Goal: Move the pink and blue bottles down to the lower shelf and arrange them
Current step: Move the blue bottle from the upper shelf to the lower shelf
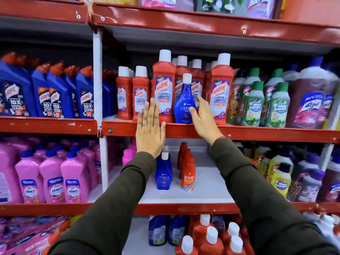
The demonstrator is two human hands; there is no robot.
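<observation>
A blue Ujala bottle (184, 102) with a white cap stands at the front of the upper shelf (257, 134), before a row of red Harpic bottles (164, 85). My right hand (203, 116) is open beside it, thumb touching its right side. My left hand (150, 129) is flat and open, fingers raised in front of the shelf edge and a red Harpic bottle. On the lower shelf (202, 192) stands another blue Ujala bottle (163, 173), partly hidden behind my left hand. Small pink bottles (127, 156) stand at the back left of that shelf.
Red Revive bottles (187, 173) line up beside the lower blue bottle. Large pink Shakti bottles (52, 181) fill the lower left bay, blue Harpic bottles (55, 92) the upper left. Green-capped Max Kleen bottles (257, 103) and purple Lizol stand right. White shelf surface shows right of the Revive row.
</observation>
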